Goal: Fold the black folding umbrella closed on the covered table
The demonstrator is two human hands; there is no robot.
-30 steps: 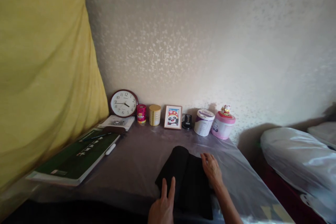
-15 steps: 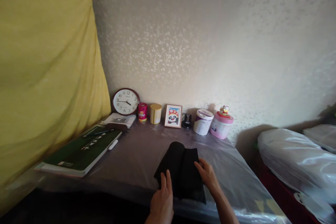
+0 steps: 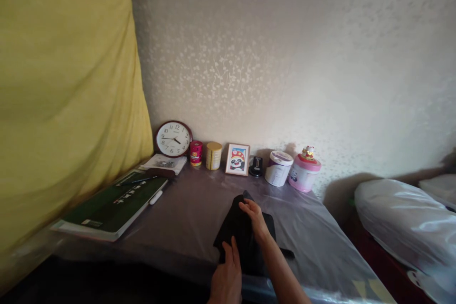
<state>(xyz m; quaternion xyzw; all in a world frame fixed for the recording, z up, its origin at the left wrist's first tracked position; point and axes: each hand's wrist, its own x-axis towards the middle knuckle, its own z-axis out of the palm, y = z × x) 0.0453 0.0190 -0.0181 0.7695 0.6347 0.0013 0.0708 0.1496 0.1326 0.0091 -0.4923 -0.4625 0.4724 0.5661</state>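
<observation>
A piece of black cloth [image 3: 233,221] lies bunched near the front of the table. My right hand [image 3: 254,216] grips it by its upper middle, thumb and fingers closed on a fold. A small dark grey tip shows just behind those fingers, and a narrow black strip sticks out on the right beyond my forearm. My left hand [image 3: 230,266] rests at the cloth's lower left, its fingers stretched out over the fabric. My right forearm hides part of the cloth.
A plastic-covered table [image 3: 185,213] holds a green book [image 3: 117,204] and a white marker [image 3: 156,197] at left. Along the wall stand a clock [image 3: 174,138], a red can [image 3: 195,153], a yellow tin [image 3: 213,156], a framed panda picture [image 3: 237,159] and two tubs [image 3: 279,168].
My right hand has moved from the cloth's right edge inward and away from me, drawing fabric toward the middle. My left hand stays at the lower left. The view has shifted slightly.
</observation>
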